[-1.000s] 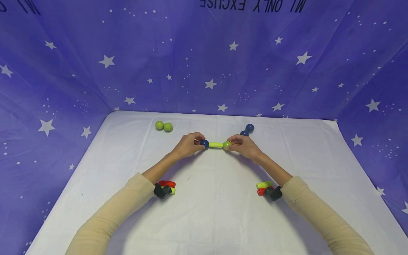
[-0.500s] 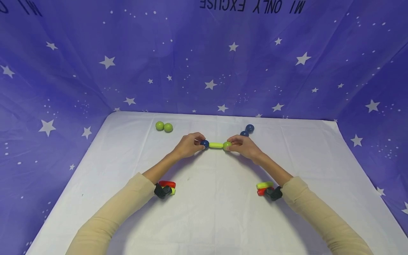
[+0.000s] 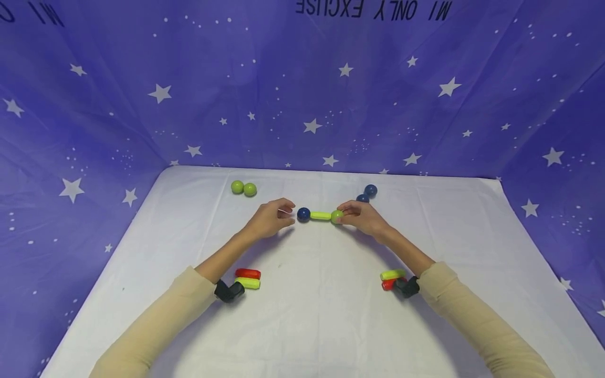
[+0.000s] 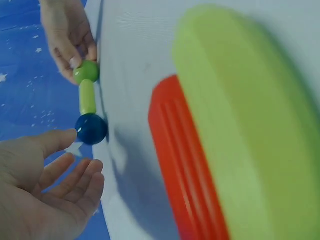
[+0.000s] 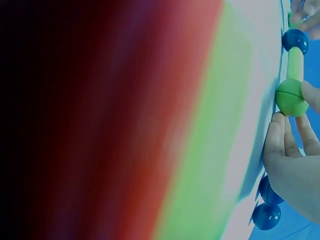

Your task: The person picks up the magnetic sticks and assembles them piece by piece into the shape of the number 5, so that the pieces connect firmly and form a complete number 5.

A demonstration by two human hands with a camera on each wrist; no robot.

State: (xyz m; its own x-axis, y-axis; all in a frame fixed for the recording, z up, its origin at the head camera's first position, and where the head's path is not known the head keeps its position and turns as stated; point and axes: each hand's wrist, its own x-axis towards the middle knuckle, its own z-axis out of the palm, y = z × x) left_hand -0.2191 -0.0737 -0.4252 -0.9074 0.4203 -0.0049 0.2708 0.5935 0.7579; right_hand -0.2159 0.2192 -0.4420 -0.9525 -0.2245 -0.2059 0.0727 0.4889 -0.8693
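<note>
A yellow-green rod [image 3: 321,216] lies on the white table, joined end to end between a dark blue ball [image 3: 303,214] and a green ball [image 3: 336,217]. My right hand [image 3: 363,218] pinches the green ball between thumb and fingers. Just left of the blue ball, my left hand [image 3: 270,218] is spread with a gap between thumb and fingers, holding nothing. In the left wrist view, the left thumb appears close to the blue ball [image 4: 91,129]; the other fingers are loosely bent.
Two green balls [image 3: 243,188] lie at the back left, two blue balls [image 3: 366,193] behind my right hand. A red rod [image 3: 248,273] and a yellow rod [image 3: 248,283] lie by the left wrist camera; another yellow rod [image 3: 392,274] and red rod [image 3: 387,284] by the right.
My left hand has let go of the blue ball and moved a little left, its wrist camera uncovering more of the yellow rod. The right hand stays on the green ball.
</note>
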